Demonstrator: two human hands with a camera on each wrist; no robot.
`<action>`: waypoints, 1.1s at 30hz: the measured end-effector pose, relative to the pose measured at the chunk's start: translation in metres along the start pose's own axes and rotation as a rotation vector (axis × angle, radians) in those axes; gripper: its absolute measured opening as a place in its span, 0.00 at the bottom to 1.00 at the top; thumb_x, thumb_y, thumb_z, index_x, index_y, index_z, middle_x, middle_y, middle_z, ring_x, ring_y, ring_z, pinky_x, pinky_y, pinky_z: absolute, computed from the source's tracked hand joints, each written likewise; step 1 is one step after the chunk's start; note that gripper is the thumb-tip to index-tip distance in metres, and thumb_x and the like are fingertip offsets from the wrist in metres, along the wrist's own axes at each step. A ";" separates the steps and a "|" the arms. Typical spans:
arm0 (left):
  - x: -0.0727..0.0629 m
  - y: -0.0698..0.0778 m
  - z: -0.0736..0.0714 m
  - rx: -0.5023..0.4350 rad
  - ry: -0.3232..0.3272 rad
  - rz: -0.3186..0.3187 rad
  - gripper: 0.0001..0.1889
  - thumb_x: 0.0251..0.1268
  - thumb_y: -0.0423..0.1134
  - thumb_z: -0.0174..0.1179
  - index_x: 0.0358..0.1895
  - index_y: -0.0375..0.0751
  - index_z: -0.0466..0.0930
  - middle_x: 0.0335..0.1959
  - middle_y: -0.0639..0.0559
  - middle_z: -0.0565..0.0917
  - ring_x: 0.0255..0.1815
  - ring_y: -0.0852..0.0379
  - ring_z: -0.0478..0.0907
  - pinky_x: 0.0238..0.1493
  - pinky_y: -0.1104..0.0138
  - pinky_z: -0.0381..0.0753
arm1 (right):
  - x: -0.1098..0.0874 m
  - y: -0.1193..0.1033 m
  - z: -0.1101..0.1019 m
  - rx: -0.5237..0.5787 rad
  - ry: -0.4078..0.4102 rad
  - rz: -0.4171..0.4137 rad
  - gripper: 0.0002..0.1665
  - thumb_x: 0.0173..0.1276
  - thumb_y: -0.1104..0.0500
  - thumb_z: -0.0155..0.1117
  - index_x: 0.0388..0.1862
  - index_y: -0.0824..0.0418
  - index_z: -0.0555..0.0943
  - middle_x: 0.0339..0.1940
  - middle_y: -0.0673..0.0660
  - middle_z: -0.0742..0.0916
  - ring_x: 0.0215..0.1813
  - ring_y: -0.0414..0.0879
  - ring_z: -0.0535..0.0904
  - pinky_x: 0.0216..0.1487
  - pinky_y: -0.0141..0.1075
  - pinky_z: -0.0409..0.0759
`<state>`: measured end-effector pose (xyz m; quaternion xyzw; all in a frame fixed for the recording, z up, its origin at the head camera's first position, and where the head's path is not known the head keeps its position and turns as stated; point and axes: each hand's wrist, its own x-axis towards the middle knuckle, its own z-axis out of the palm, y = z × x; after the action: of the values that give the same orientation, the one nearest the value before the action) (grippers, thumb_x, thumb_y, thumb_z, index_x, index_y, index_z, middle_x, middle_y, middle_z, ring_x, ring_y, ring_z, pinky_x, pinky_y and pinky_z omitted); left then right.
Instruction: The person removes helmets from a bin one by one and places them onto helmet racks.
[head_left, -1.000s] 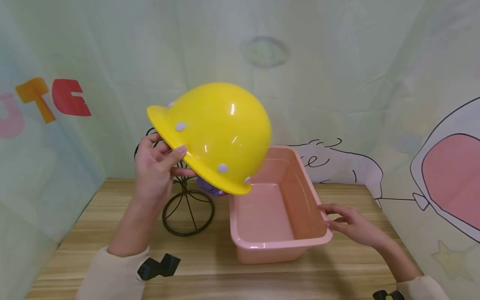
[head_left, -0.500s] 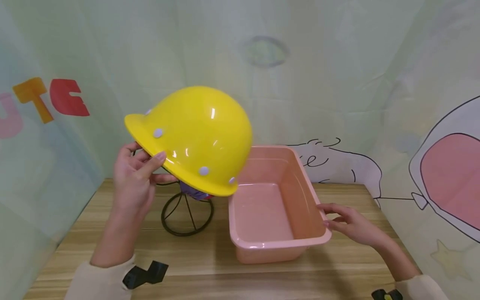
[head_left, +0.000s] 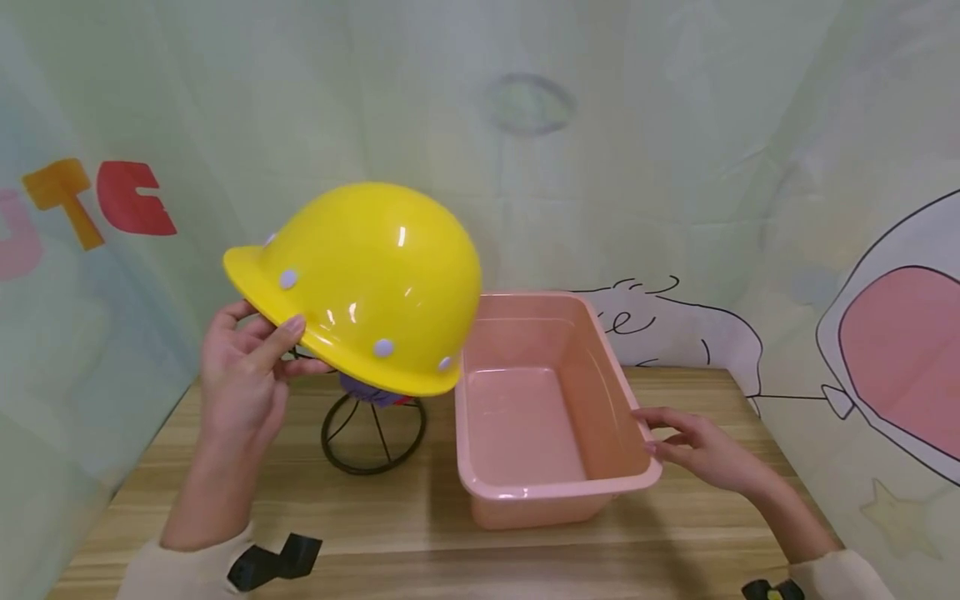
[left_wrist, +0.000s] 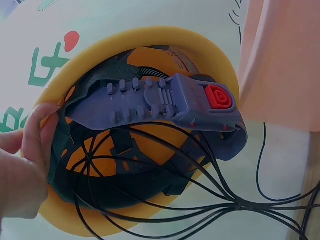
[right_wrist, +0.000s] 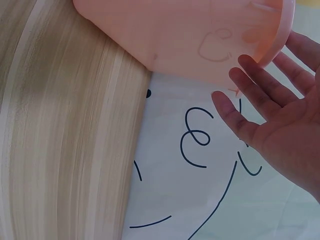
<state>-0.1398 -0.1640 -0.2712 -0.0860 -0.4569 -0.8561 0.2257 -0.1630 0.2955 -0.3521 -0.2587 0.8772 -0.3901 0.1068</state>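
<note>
Head view shows your hands apart, the left one (head_left: 243, 375) clamped on the yellow helmet (head_left: 367, 283) at the brim's 8 o'clock, thumb on top. You hold the helmet up at the view's 9 o'clock, its brim sloping down toward 4 o'clock. Below it, at 6 o'clock, a black wire stand (head_left: 381, 433) rests on the wooden tabletop (head_left: 420, 558). At the helmet's 4 o'clock sits a pink basin (head_left: 525, 425); your right hand (head_left: 701, 450) touches its rim near 3 o'clock, fingers loosely extended. Left wrist view shows a purple band (left_wrist: 160, 105) across the helmet's opening.
</note>
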 end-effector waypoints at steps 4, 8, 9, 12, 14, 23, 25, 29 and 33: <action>-0.002 -0.001 -0.005 -0.019 0.006 0.004 0.23 0.57 0.24 0.58 0.52 0.30 0.56 0.41 0.40 0.80 0.35 0.51 0.83 0.20 0.64 0.82 | 0.000 0.000 0.000 -0.005 0.000 -0.001 0.24 0.66 0.59 0.58 0.60 0.66 0.70 0.55 0.67 0.76 0.49 0.53 0.77 0.39 0.34 0.82; -0.004 -0.002 -0.009 -0.028 0.012 0.003 0.22 0.57 0.22 0.56 0.51 0.29 0.57 0.40 0.40 0.80 0.34 0.52 0.83 0.19 0.65 0.81 | -0.001 0.000 -0.001 -0.004 -0.004 -0.001 0.24 0.66 0.59 0.58 0.60 0.66 0.70 0.55 0.67 0.76 0.48 0.54 0.77 0.39 0.34 0.81; -0.004 -0.002 -0.010 -0.028 0.011 0.005 0.21 0.57 0.22 0.56 0.51 0.29 0.57 0.39 0.40 0.81 0.33 0.52 0.83 0.19 0.64 0.81 | -0.001 0.000 -0.001 -0.005 -0.002 -0.003 0.24 0.66 0.59 0.58 0.60 0.66 0.70 0.55 0.67 0.76 0.49 0.54 0.77 0.40 0.34 0.81; -0.005 -0.002 -0.013 -0.034 0.005 0.002 0.21 0.58 0.21 0.55 0.52 0.29 0.56 0.40 0.40 0.81 0.34 0.51 0.83 0.20 0.64 0.82 | -0.001 0.000 -0.001 -0.007 0.007 0.000 0.24 0.66 0.59 0.58 0.60 0.65 0.71 0.55 0.66 0.77 0.49 0.52 0.77 0.40 0.34 0.81; -0.005 -0.002 -0.014 -0.037 0.002 -0.004 0.22 0.58 0.21 0.55 0.52 0.30 0.56 0.41 0.40 0.81 0.35 0.51 0.83 0.20 0.64 0.82 | -0.001 0.000 0.000 -0.007 0.009 0.003 0.24 0.66 0.59 0.59 0.60 0.65 0.71 0.55 0.65 0.77 0.49 0.51 0.77 0.40 0.34 0.81; -0.007 -0.004 -0.021 -0.015 -0.030 -0.013 0.23 0.59 0.21 0.54 0.54 0.31 0.55 0.43 0.41 0.80 0.38 0.52 0.83 0.23 0.64 0.82 | -0.001 0.001 0.000 -0.010 0.003 0.006 0.25 0.66 0.58 0.58 0.60 0.66 0.70 0.54 0.66 0.76 0.48 0.52 0.77 0.40 0.34 0.81; -0.007 -0.005 -0.022 -0.015 -0.039 -0.015 0.23 0.59 0.22 0.54 0.54 0.31 0.55 0.44 0.41 0.80 0.38 0.52 0.82 0.24 0.64 0.82 | -0.001 0.001 0.000 -0.013 0.006 0.014 0.25 0.66 0.58 0.58 0.60 0.65 0.70 0.55 0.66 0.76 0.49 0.52 0.76 0.40 0.34 0.81; -0.007 -0.007 -0.025 0.004 -0.050 -0.025 0.23 0.60 0.22 0.54 0.55 0.32 0.55 0.44 0.42 0.80 0.38 0.52 0.83 0.24 0.64 0.82 | -0.001 0.001 0.000 -0.019 0.011 0.011 0.25 0.66 0.58 0.58 0.60 0.65 0.71 0.55 0.65 0.77 0.51 0.53 0.75 0.40 0.33 0.81; -0.007 -0.008 -0.027 0.011 -0.061 -0.038 0.23 0.60 0.23 0.54 0.55 0.33 0.55 0.44 0.43 0.80 0.37 0.53 0.83 0.25 0.64 0.82 | -0.002 0.000 0.000 -0.009 0.005 0.009 0.25 0.66 0.58 0.58 0.60 0.65 0.70 0.55 0.66 0.76 0.48 0.54 0.76 0.39 0.33 0.81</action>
<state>-0.1356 -0.1799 -0.2955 -0.1020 -0.4697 -0.8548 0.1956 -0.1617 0.2963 -0.3515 -0.2545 0.8803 -0.3863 0.1052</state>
